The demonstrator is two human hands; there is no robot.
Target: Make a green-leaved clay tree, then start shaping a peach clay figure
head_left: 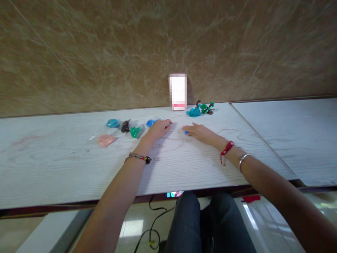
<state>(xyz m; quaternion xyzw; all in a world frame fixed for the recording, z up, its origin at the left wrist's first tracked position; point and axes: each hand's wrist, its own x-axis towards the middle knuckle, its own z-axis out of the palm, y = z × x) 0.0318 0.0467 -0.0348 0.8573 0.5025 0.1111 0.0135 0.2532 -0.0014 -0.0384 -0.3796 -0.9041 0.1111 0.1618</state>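
My left hand lies on the white wood-grain table, fingers stretched flat toward the right, next to a blue clay bag. My right hand rests palm down a little to the right, its fingertips on a small blue piece of clay. Left of my left hand lie small plastic bags of clay: a green one, a dark brown one, a teal one and a pink one.
A small clay figure in teal, green and brown stands at the back by the wall, beside a propped blurred card. A second table adjoins on the right. Below the table edge are my knees and a black cable.
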